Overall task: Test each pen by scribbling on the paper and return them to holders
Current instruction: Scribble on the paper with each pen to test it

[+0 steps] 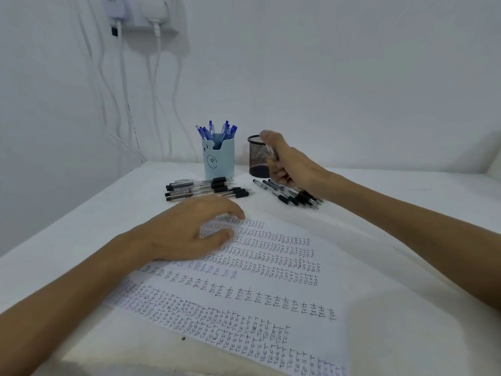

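Observation:
A white paper (271, 299) covered in rows of "test" scribbles lies on the table. My left hand (189, 234) rests on its far left corner, fingers relaxed and spread. My right hand (287, 164) is raised beside the black mesh holder (256, 158), its fingers curled round a blurred pen (273, 153). A light blue holder (219, 158) stands left of the mesh one and holds several blue pens (217, 130). Black pens lie in two heaps: one (206, 188) in front of the blue holder, one (295, 195) under my right hand.
The white table (406, 267) runs up to a white wall. A power strip (146, 14) with plugged chargers hangs on the wall at the upper left, and its white cables (122, 104) trail down behind the table's left edge.

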`<state>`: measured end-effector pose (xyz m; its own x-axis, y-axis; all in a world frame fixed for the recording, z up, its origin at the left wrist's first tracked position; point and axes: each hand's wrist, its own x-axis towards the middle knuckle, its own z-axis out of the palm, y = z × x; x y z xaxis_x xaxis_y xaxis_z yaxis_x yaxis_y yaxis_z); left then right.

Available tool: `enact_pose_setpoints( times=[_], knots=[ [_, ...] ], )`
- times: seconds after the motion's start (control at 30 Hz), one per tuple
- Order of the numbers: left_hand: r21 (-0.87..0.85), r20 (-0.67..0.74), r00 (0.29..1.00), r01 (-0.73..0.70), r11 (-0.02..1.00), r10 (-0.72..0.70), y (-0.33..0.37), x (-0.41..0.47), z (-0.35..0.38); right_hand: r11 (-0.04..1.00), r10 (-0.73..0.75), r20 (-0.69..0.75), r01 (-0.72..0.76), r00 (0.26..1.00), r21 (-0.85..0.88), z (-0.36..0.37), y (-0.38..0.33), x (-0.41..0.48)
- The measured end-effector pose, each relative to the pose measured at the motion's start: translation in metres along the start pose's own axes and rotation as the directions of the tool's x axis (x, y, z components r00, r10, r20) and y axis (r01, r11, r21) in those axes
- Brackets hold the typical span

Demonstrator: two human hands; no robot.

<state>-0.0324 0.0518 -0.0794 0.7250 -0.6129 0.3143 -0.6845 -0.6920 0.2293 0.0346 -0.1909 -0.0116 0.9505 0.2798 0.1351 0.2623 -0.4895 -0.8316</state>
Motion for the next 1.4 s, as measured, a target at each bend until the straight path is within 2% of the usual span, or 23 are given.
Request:
enact_pose_setpoints(
  times=[0.1, 0.23, 0.37, 0.47, 0.67, 0.97, 1.4],
  knots=[
    [-0.012, 0.061, 0.996, -0.060, 0.998, 0.061, 0.006, 0.000, 0.001, 0.963, -0.018, 0.127, -0.017, 0.992, 0.269, 0.000, 0.005, -0.006],
    [-0.017, 0.104, 0.992, -0.077, 0.997, 0.078, 0.009, 0.001, 0.002, 0.930, -0.051, 0.022, 0.039, 0.998, 0.365, 0.010, 0.024, -0.021],
    [-0.013, 0.112, 0.991, -0.074, 0.997, 0.075, 0.010, 0.002, 0.002, 0.958, -0.088, -0.051, 0.099, 0.995, 0.268, 0.015, 0.040, -0.030],
    [-0.010, 0.112, 0.991, -0.073, 0.997, 0.074, 0.009, 0.002, 0.002, 0.942, -0.109, 0.047, 0.088, 0.993, 0.324, 0.015, 0.048, -0.030],
    [-0.017, 0.116, 0.991, -0.069, 0.997, 0.071, 0.011, 0.002, 0.001, 0.979, -0.117, 0.176, 0.083, 0.977, 0.189, 0.017, 0.056, -0.030],
    [-0.011, 0.132, 0.989, -0.067, 0.998, 0.068, 0.010, 0.002, 0.001, 0.978, -0.202, 0.121, 0.194, 0.972, 0.071, 0.020, 0.059, -0.034],
    [-0.014, 0.129, 0.989, -0.069, 0.998, 0.070, 0.010, 0.002, 0.001, 0.978, -0.205, 0.132, 0.196, 0.970, 0.077, 0.021, 0.062, -0.030]
  ],
)
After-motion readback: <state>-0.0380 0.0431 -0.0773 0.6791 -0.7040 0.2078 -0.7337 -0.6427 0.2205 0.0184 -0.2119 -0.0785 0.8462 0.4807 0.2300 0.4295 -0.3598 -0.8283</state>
